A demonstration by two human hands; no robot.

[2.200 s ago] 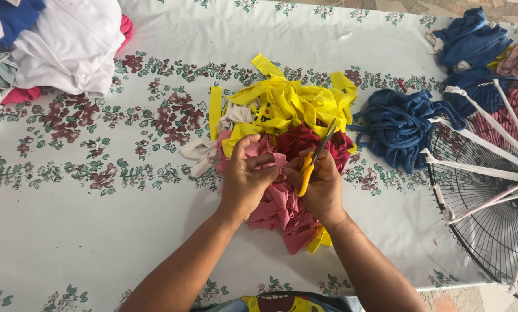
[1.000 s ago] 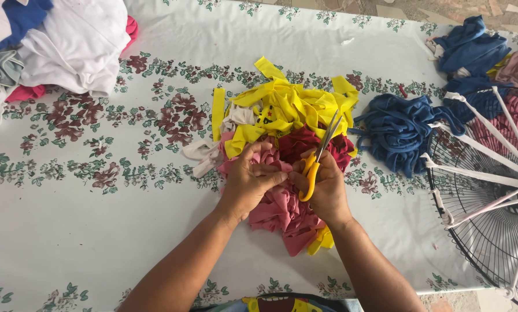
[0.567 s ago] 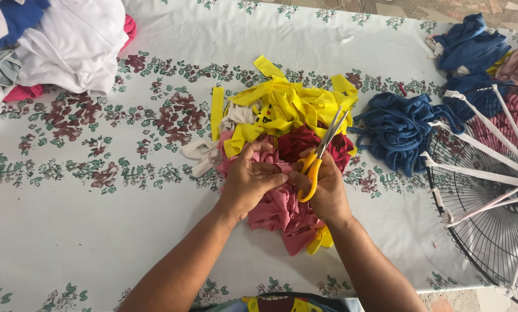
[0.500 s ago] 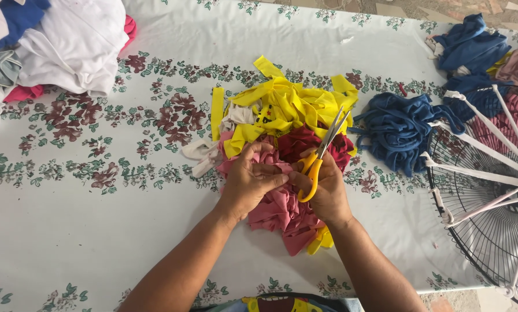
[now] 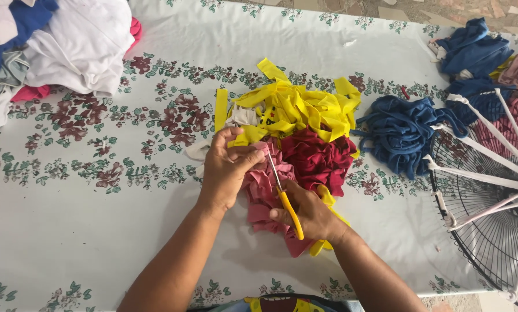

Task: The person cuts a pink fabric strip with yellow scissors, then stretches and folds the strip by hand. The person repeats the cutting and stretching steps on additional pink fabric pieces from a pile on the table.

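Your scissors (image 5: 285, 193) swung from 1 o'clock to 11; R hand (image 5: 305, 215) grips them, L hand (image 5: 227, 170) pinches pink cloth (image 5: 265, 188). Yellow strips (image 5: 296, 107) at 12 done, pink partly cut.

Both forearms angle inward, left hand (image 5: 227, 170) pinching, right hand (image 5: 308, 214) fisted.

No pkgs, labels, signs or screens anywhere I can see from the head cam. Nothing boxed, wrapped or tagged on the table, nothing printed on show, no display.
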